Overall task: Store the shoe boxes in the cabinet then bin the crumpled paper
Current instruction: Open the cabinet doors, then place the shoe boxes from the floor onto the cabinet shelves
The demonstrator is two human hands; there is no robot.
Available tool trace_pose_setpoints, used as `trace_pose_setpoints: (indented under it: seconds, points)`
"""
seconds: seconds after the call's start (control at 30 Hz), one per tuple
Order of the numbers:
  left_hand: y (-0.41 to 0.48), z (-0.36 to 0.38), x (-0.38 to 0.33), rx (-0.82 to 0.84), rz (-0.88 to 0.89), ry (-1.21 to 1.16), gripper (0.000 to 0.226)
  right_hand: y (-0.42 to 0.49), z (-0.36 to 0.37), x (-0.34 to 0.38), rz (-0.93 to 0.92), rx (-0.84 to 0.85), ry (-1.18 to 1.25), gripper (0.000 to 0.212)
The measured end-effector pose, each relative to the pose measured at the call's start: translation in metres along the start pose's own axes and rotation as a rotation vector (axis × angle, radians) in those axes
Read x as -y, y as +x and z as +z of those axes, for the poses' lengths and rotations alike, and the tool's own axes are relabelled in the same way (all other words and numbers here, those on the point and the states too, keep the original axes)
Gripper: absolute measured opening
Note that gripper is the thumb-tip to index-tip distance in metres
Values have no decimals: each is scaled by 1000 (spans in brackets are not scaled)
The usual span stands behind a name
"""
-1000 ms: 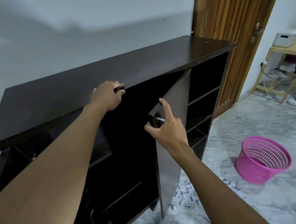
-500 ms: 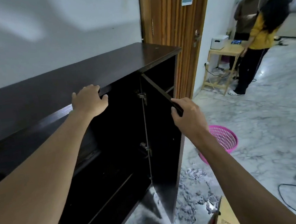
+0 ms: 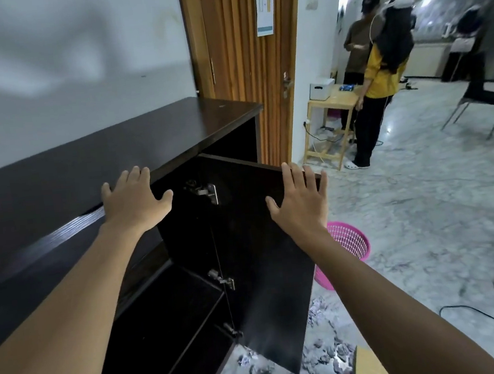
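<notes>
While both arms reach forward, a tan box [image 3: 370, 368] pokes in at the bottom edge, at about five o'clock, with only its corner showing. Just beyond it, crumpled paper [image 3: 325, 357] lies scattered over the marble floor [image 3: 425, 230], at the foot of an open door [image 3: 260, 245]. That door is swung wide, its inner face and three metal hinges [image 3: 207, 192] turned toward us. The cabinet [image 3: 101, 158] is dark brown, and its opened bay at six o'clock shows bare shelves [image 3: 173, 311] in deep shadow.

Left hand [image 3: 134, 202], at nine o'clock from the hinges, lies flat on the front edge of the cabinet top with fingers spread and gripping nothing. Right hand [image 3: 300, 204], at three o'clock from them, is open too, fingers splayed, fingertips at the door's top edge; whether they touch it or hover just off it I cannot tell.

Behind the right forearm, at four o'clock from the door, stands a pink bin [image 3: 351, 246], partly hidden by the arm and door.

Farther off at one o'clock, a wooden room door [image 3: 247, 75] stands closed past the cabinet's end. Beyond it is a small wooden table [image 3: 330, 109] carrying a white box [image 3: 322, 87], and two people [image 3: 380, 77] stand beside it. A chair [image 3: 485, 103] sits at two o'clock, near the far wall.
</notes>
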State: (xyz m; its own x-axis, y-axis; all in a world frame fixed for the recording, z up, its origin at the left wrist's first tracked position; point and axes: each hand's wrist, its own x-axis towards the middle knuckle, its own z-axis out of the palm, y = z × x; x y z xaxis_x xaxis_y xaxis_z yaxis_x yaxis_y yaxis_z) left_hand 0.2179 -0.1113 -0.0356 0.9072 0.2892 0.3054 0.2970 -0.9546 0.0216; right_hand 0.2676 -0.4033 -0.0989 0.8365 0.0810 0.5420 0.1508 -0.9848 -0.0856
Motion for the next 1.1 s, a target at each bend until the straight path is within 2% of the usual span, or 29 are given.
trace_pose_setpoints:
  seconds: [0.37,0.53,0.63,0.73,0.87,1.1]
  points:
    - [-1,2,2,-38,-6,-18,77,5,6,-3,-48,-7,66,78]
    - [-18,8,-6,-109,4,9,71,-17,-6,-12,-140,-83,264,60]
    - [-45,15,-32,-149,9,-122,61,-52,-16,-17,-107,-128,398,49]
    - [-82,25,-65,4,39,-376,54,-96,-20,-26,-17,-5,526,45]
    - [-140,45,-97,290,112,-564,48,-162,-33,-43,174,157,690,39]
    - [-229,93,-140,531,209,-721,40,-284,-46,-84,415,223,683,33]
